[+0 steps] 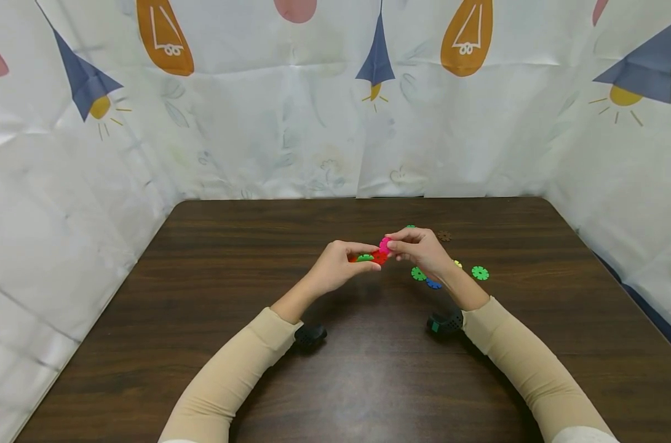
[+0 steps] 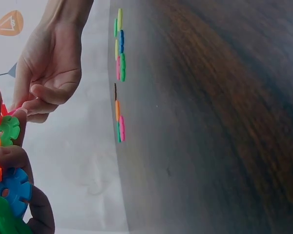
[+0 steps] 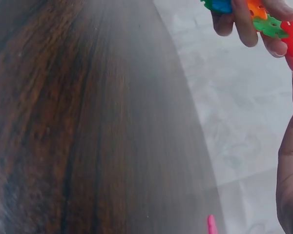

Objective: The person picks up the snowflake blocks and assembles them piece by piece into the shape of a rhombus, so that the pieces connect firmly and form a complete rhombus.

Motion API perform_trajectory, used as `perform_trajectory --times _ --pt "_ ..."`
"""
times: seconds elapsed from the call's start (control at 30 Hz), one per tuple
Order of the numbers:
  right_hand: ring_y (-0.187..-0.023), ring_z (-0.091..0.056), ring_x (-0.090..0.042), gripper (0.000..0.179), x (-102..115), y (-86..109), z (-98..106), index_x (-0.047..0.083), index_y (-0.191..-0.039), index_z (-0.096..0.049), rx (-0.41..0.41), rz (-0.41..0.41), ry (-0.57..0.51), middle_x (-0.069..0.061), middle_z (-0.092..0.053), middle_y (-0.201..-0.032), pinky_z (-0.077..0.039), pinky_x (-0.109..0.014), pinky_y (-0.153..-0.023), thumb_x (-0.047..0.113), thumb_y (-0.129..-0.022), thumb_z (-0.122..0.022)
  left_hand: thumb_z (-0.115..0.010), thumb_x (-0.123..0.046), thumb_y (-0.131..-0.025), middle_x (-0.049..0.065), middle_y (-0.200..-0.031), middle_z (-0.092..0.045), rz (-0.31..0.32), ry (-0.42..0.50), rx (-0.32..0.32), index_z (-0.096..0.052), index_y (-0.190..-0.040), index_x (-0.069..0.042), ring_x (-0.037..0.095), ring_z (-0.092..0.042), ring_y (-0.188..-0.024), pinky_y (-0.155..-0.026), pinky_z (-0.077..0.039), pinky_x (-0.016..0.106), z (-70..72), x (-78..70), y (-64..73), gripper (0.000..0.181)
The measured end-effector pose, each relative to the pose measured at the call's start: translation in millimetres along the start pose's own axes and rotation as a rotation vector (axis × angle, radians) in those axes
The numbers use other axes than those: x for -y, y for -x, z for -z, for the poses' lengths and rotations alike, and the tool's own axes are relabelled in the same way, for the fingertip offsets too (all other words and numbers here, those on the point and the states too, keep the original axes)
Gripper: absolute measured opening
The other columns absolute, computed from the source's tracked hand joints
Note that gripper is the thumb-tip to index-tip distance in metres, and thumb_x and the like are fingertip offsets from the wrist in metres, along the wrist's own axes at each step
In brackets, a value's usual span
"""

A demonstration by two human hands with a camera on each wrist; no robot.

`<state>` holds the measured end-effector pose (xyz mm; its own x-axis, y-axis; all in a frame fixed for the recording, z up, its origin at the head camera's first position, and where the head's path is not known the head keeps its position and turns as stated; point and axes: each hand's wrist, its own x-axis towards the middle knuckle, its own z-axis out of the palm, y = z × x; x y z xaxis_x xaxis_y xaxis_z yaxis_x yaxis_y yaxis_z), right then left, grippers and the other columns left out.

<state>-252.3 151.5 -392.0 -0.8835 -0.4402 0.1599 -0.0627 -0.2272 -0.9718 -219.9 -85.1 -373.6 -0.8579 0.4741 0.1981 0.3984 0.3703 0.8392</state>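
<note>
Tan sleeves (image 1: 232, 372) reach over a brown table (image 1: 385, 394); the left hand (image 1: 335, 266) grips a chain of colourful discs (image 3: 268, 27), the right hand (image 1: 422, 251) pinches a pink disc (image 1: 384, 245) at its red end. Loose discs (image 1: 480, 272) lie near the right hand.

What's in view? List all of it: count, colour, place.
Flower-disc chain: one; green, blue, orange, red; in the left hand
Pink disc: one, pink, in the right hand at the chain's red end
Loose discs: about ten; green, yellow, blue, pink, orange, brown; on the table
Table: one, dark brown, beneath the hands
Printed cloth: count unclear, mostly white, behind the table
Wrist cameras: two, black, beside the sleeves
Sleeves: two, beige, low in the head view
Left hand: one, holding the chain
Right hand: one, pinching the pink disc
</note>
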Motion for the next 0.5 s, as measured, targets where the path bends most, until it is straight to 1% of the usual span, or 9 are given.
perform_trajectory --times 0.27,0.5 --pt "-0.077 -0.072 -0.014 0.018 -1.2 1.2 -4.1 0.018 -0.097 -0.083 -0.017 0.023 -0.043 -0.003 -0.073 -0.095 -0.055 -0.022 -0.069 0.005 -0.097 -0.071 -0.082 -0.022 -0.089 0.005 -0.096 -0.075 0.028 0.021 -0.003 -0.075 -0.124 -0.004 0.016 -0.048 -0.069 -0.058 -0.04 0.025 2.2 -3.4 0.3 0.039" --pt "-0.077 -0.072 -0.013 0.024 0.8 2.0 -7.4 0.019 -0.094 -0.083 -0.015 0.05 -0.053 -0.001 -0.074 -0.096 -0.055 -0.021 -0.066 0.001 -0.098 -0.068 -0.083 -0.02 -0.089 0.006 -0.107 -0.076 0.036 0.071 -0.01 -0.075 -0.123 -0.003 0.017 -0.053 -0.071 -0.061 -0.044 0.026 2.7 -6.8 0.3 0.039"
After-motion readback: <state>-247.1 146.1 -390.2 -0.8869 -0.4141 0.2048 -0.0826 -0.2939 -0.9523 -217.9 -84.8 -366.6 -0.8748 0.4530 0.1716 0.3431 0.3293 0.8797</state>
